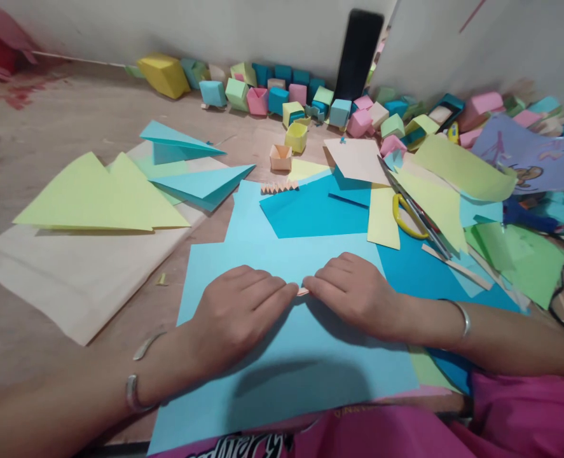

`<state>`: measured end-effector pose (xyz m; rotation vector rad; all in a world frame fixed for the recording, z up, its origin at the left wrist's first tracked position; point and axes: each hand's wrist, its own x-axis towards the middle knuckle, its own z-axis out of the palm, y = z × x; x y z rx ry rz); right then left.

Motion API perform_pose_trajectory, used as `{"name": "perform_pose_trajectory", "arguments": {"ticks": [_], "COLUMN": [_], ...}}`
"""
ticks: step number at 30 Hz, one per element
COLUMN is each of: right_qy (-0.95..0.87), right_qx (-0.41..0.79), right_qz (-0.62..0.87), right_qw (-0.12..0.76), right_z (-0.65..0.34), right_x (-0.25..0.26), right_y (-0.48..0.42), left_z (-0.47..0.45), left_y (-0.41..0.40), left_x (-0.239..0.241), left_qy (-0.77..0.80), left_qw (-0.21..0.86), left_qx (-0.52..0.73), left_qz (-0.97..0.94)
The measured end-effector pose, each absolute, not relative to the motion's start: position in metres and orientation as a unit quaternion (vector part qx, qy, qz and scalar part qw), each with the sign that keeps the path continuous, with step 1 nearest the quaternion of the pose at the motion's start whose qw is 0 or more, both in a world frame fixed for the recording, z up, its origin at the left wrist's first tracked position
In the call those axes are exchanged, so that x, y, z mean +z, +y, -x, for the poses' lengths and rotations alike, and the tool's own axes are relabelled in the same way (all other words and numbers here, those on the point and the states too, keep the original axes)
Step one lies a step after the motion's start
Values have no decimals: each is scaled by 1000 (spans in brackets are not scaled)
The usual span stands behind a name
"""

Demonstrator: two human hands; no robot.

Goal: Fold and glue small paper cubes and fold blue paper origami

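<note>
My left hand point(236, 312) and my right hand point(353, 289) meet fingertip to fingertip over a light blue paper sheet point(282, 362). Both hands are closed in a pinch on a small pink paper piece point(303, 291), of which only a sliver shows between the fingers. A silver bangle sits on each wrist. A small pink accordion-folded strip point(279, 186) lies further back on the paper.
Folded green triangles point(103, 197) and teal folded shapes point(191, 165) lie at the left on a beige sheet point(76, 273). Yellow-handled scissors point(412, 213) rest among loose sheets at the right. Several paper cubes point(291, 98) and a black phone point(358, 54) stand against the wall.
</note>
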<state>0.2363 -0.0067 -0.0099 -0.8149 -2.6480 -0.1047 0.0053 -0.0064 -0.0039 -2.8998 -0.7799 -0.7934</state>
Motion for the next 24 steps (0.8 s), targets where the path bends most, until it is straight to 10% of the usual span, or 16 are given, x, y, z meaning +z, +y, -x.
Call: {"name": "perform_pose_trajectory", "arguments": {"ticks": [24], "right_qy": [-947], "right_qx": [33], "right_qz": [281], "right_qw": [155], "right_z": [-255], "right_x": [-7], "right_y": [0], "left_z": [5], "left_y": [4], "left_x": [-8], "left_qy": [-278], "left_qw": [-35], "left_qx": [-215], "left_qz": [935]}}
